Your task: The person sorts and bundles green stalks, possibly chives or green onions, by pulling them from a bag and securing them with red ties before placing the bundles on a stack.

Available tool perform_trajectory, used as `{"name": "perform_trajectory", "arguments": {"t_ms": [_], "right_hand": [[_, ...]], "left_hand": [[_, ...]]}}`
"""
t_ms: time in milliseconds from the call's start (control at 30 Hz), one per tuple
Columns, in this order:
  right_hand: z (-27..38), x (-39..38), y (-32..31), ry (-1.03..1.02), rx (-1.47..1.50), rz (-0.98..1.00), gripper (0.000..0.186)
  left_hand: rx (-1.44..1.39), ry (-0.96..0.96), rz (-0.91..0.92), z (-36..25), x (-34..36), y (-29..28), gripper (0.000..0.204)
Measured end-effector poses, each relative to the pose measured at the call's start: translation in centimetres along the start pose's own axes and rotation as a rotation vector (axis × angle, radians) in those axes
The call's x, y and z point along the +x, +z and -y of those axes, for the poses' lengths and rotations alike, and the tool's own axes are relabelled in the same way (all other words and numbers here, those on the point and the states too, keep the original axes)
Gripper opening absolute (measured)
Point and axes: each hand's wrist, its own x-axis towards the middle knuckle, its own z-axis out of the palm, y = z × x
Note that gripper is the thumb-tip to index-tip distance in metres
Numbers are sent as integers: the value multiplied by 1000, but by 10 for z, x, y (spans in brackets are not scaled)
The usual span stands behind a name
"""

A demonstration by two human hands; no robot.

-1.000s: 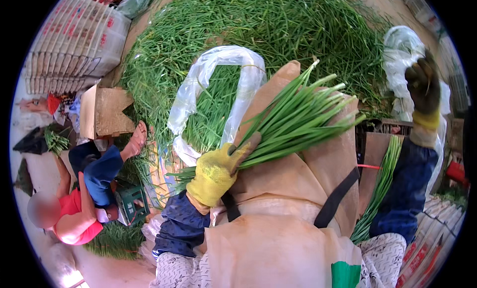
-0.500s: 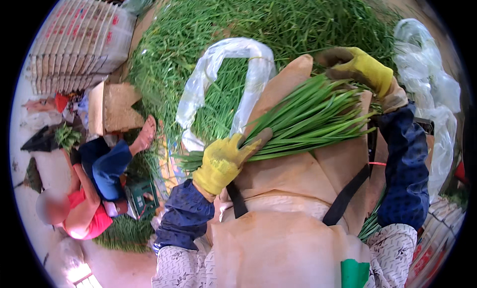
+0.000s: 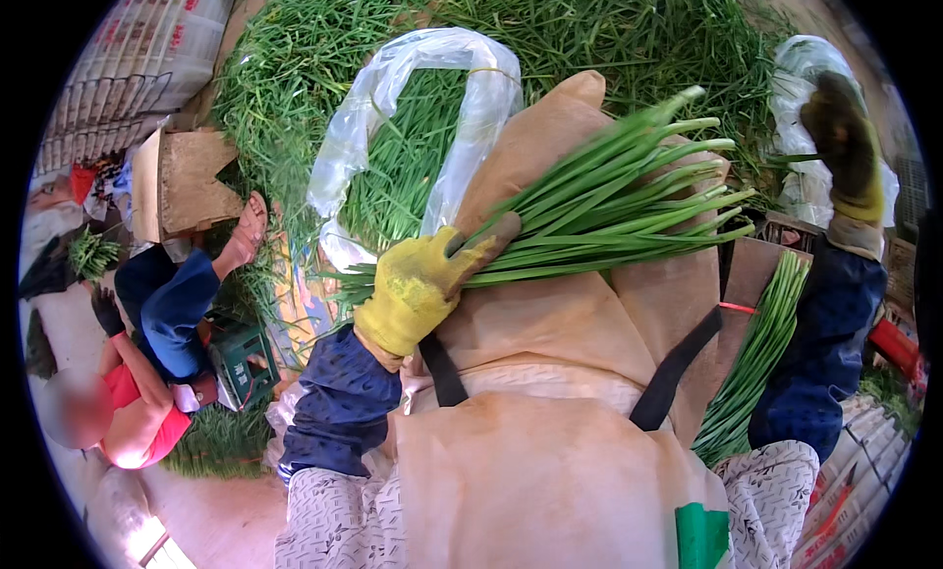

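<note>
Right hand [image 3: 845,142] is swinging out from the stems [image 3: 599,201] since a moment ago; its grip I can't tell. Left hand [image 3: 411,286] is holding them across the lap [image 3: 550,324]: sorting seems underway, the next move probably calling for careful plucking.

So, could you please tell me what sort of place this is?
Probably a produce-handling work area: a broad heap of long, grass-like green stalks lies ahead, whitish stacked boxes stand to the left, and the yellow-gloved left hand holds a bunch of slender green stalks.
</note>
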Motion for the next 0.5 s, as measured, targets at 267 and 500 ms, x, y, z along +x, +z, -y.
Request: {"name": "perform_trajectory", "arguments": {"t_ms": [267, 500], "right_hand": [[3, -38, 80, 602, -713, -317, 51], [-28, -52, 218, 776, 57, 320, 51]], "left_hand": [[-134, -111, -4, -6, -7, -19, 71], [-328, -172, -12, -35, 37, -72, 59]]}}
